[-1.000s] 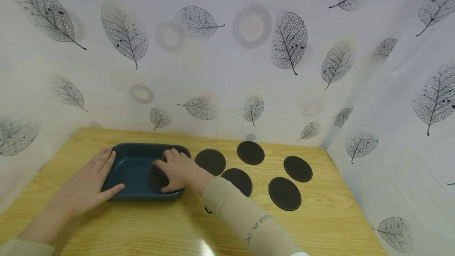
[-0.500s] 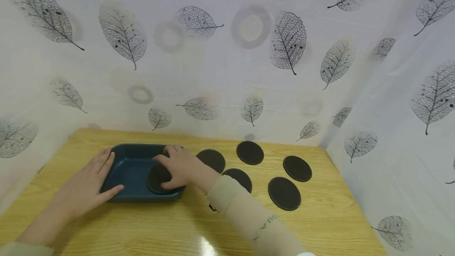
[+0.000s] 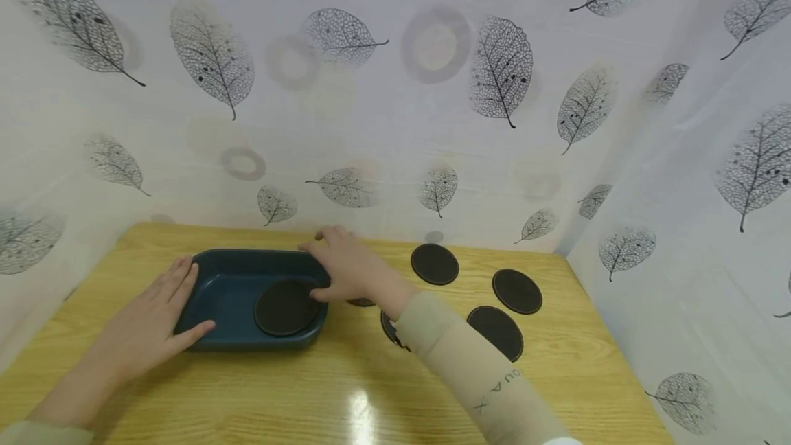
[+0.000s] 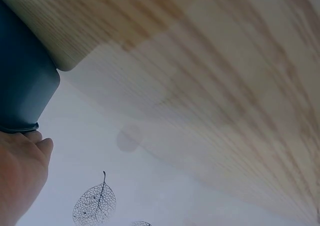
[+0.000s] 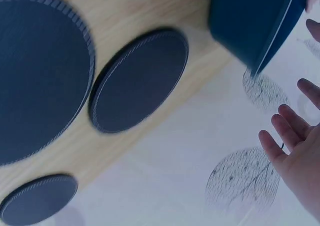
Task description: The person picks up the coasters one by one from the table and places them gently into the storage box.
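Note:
A dark blue rectangular tray [image 3: 225, 304] stands at the left of the table, a round black coaster [image 3: 281, 309] lying in its right part. My left hand [image 3: 145, 325] rests along the tray's left end, fingers straight and thumb spread over the near corner. In the left wrist view its fingertips are right at the tray's rim. My right hand [image 3: 355, 266] hovers over the right end of the tray with nothing in it. The right wrist view shows its fingers [image 5: 272, 148] loosely extended and apart from the coasters.
More black coasters lie on the wooden table [image 3: 247, 397] to the right: a back one [image 3: 435, 264], a far right one [image 3: 517, 291] and a nearer one [image 3: 494, 328]. Two others are partly hidden under my right arm. A leaf-print curtain [image 3: 383, 122] hangs behind.
My right hand has let go of the coaster in the tray and lifted away to the right, uncovering it. The left hand has stayed on the tray.

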`<state>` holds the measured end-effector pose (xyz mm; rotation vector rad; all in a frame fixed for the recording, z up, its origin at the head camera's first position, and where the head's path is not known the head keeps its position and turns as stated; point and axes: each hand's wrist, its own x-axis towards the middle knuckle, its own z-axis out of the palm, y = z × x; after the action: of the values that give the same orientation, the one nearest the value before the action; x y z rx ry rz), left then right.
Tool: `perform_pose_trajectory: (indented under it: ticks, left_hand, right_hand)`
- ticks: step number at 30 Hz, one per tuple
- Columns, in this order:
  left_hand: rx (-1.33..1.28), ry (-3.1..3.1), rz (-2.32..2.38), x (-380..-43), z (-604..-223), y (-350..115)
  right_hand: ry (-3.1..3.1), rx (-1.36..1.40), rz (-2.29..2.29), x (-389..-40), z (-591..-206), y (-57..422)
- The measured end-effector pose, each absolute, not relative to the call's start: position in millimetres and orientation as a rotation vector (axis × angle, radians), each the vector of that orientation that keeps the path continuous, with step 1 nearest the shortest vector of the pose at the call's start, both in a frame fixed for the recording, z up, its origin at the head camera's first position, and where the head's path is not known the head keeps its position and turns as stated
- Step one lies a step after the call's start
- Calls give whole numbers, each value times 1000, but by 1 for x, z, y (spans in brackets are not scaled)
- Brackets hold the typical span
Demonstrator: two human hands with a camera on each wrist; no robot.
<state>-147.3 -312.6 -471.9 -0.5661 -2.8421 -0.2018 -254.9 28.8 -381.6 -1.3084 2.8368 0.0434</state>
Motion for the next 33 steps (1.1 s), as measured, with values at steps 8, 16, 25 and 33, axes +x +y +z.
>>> perform_pose_trajectory:
  ticks: [8,16,25,33]
  left_hand:
    - [-574,-2828,-214,-147,-472,-314]
    - [-573,-2820,-209,-147,-472,-312]
    - [-552,-2840,-215,-146,-471,-310]
    - [-535,-2859,-234,-146,-472,-309]
  right_hand:
    - [2879,-1207,31,-269,-374,69]
    - [2939,-1087,-7,-280,-374,116]
    - [3034,-993,-20,-287,-376,163]
    - [3065,-894,25,-287,-374,202]
